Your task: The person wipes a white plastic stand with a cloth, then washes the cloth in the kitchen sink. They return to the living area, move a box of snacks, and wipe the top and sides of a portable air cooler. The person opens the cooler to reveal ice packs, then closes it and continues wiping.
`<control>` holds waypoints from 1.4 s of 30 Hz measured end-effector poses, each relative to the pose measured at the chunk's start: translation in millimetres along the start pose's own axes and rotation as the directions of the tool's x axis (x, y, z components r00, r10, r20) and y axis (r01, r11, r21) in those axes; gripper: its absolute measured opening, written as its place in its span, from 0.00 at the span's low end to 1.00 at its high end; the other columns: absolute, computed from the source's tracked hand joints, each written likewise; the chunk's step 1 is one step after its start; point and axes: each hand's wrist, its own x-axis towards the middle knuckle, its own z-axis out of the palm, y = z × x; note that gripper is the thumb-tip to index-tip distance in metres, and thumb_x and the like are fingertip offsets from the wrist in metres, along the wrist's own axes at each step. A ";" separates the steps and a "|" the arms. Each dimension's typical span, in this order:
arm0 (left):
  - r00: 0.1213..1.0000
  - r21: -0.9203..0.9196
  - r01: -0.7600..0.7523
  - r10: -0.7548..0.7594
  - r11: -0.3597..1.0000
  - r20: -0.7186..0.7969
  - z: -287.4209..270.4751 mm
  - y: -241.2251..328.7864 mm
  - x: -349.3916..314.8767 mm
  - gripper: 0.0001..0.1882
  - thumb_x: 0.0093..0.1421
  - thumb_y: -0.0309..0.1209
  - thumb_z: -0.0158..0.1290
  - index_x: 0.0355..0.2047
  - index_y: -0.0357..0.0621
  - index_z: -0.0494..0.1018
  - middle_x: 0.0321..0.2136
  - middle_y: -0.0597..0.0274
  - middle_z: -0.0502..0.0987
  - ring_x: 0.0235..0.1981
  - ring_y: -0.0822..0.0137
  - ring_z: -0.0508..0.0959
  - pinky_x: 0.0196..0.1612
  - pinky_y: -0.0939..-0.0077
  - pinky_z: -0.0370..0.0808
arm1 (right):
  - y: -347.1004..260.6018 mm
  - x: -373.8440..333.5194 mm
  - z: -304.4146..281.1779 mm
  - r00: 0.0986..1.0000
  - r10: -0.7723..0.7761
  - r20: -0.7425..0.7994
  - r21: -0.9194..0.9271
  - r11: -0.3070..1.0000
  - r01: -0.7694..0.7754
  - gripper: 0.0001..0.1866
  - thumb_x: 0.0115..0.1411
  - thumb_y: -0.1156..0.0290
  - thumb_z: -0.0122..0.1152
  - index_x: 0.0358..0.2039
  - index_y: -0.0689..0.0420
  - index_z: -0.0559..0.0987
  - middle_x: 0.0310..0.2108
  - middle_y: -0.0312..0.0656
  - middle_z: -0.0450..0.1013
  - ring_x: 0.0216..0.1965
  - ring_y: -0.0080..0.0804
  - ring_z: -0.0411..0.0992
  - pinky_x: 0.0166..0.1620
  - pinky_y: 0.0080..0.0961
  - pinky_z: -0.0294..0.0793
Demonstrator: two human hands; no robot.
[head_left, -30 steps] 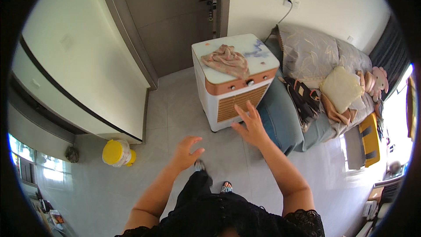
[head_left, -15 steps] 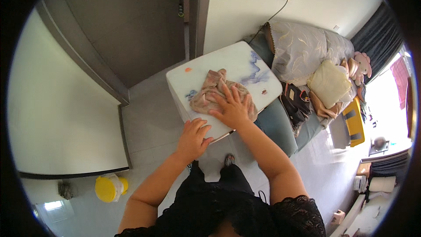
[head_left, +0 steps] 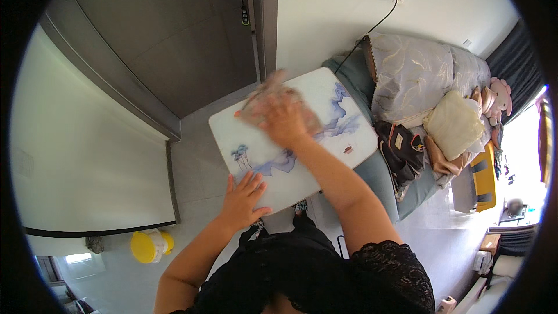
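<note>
A white box-shaped appliance has a flat top (head_left: 349, 134) printed with blue swirls. My right hand (head_left: 288, 119) presses a beige cloth (head_left: 261, 99) flat onto the far part of that top; hand and cloth are blurred by motion. My left hand (head_left: 244, 197) lies flat with spread fingers on the near left edge of the top and holds nothing.
A dark door (head_left: 174, 40) with a lever handle stands behind the appliance. To the right is a bed or sofa (head_left: 418, 75) with pillows, a black bag (head_left: 401, 148) and plush toys. A yellow tub (head_left: 148, 245) sits on the floor at lower left. A cable (head_left: 372, 26) runs to a wall socket.
I have come closer over the appliance. My right hand has pushed the cloth toward the far left corner of the top. My left hand stays on the near edge.
</note>
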 end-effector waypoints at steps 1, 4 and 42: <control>1.000 0.004 0.003 -0.003 1.000 0.019 -1.8 2.3 1.5 0.35 0.52 0.53 0.54 0.53 0.40 0.68 0.59 0.54 0.63 0.63 0.53 0.58 0.58 0.31 0.50 | -23.9 -2.5 -1.2 0.993 -0.116 -0.024 -0.046 0.992 0.115 0.27 0.60 0.49 0.47 0.59 0.42 0.66 0.62 0.40 0.56 0.64 0.53 0.47 0.59 0.56 0.51; 0.997 0.017 0.027 -0.028 1.000 0.069 -9.3 8.9 6.2 0.36 0.51 0.54 0.54 0.53 0.41 0.68 0.58 0.55 0.64 0.62 0.53 0.59 0.57 0.31 0.51 | -80.0 -37.5 18.4 0.947 -0.320 0.007 0.181 0.932 0.313 0.32 0.63 0.47 0.41 0.63 0.50 0.61 0.67 0.40 0.49 0.68 0.50 0.40 0.64 0.56 0.42; 0.976 -0.135 0.160 -0.177 0.978 -0.127 8.4 10.4 -26.4 0.35 0.50 0.55 0.57 0.50 0.43 0.72 0.59 0.54 0.64 0.64 0.56 0.57 0.61 0.34 0.46 | 111.4 -29.9 16.7 0.967 0.252 -0.037 -0.140 0.957 -0.255 0.34 0.61 0.41 0.38 0.65 0.41 0.56 0.69 0.38 0.43 0.67 0.54 0.38 0.63 0.57 0.41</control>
